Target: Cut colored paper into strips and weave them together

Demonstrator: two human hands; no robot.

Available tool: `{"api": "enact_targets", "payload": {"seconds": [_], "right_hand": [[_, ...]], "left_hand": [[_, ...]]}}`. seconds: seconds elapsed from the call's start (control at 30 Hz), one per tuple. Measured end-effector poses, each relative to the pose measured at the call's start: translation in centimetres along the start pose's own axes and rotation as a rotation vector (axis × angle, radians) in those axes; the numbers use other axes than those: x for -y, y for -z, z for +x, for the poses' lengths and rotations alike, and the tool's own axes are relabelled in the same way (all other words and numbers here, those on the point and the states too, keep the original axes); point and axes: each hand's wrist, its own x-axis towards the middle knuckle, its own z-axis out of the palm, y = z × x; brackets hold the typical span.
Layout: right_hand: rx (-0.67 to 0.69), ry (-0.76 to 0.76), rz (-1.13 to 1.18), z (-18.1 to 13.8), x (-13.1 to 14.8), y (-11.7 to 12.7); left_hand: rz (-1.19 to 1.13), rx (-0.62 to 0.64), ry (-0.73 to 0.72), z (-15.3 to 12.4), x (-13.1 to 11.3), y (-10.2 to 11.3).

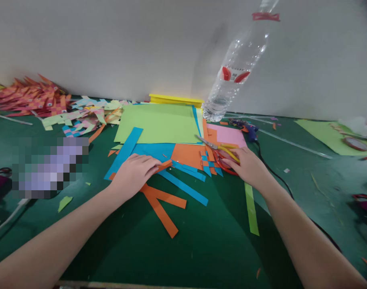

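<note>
My left hand [135, 171] is closed with its fingertips on an orange paper strip [164, 166]. Blue strips [186, 188] and more orange strips [163, 212] fan out on the table beside and below it. My right hand [246, 163] is closed around the red and yellow handles of a pair of scissors [221, 152]. The blades point up and left, over the edge of a green paper stack [159, 124]. A small blue and orange woven paper piece [209, 162] lies just left of the scissors. Under my right wrist runs a green strip [251, 208].
A large plastic bottle [237, 68] stands behind the papers. At the back left are red and orange woven paper pieces [35, 96] and pastel ones [87, 114]. A glue gun [252, 131] trails a black cord on the right. A blurred-out purple object [55, 166] lies left.
</note>
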Motion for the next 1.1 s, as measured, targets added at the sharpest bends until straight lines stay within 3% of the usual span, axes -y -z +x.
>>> {"api": "enact_targets", "payload": {"seconds": [0.23,0.4,0.53,0.8,1.1], "right_hand": [[-0.117,-0.08,0.127,-0.2,1.5,1.2],[-0.059,-0.177,0.416,-0.2,2.6,1.5],[-0.041,-0.15,0.565,-0.4,3.0,1.1],[-0.018,0.017,0.456,-0.5,3.8,1.5],[-0.022,0.104,0.379,-0.7,4.0,1.6]], "left_hand": [[0.026,0.02,0.014,0.1,0.0,-0.1],[0.032,0.018,0.025,0.0,0.1,-0.1],[0.028,-0.057,0.02,-0.1,0.1,0.2],[0.078,-0.058,-0.005,0.2,-0.2,0.2],[0.079,-0.073,-0.013,0.3,0.1,0.1]]}}
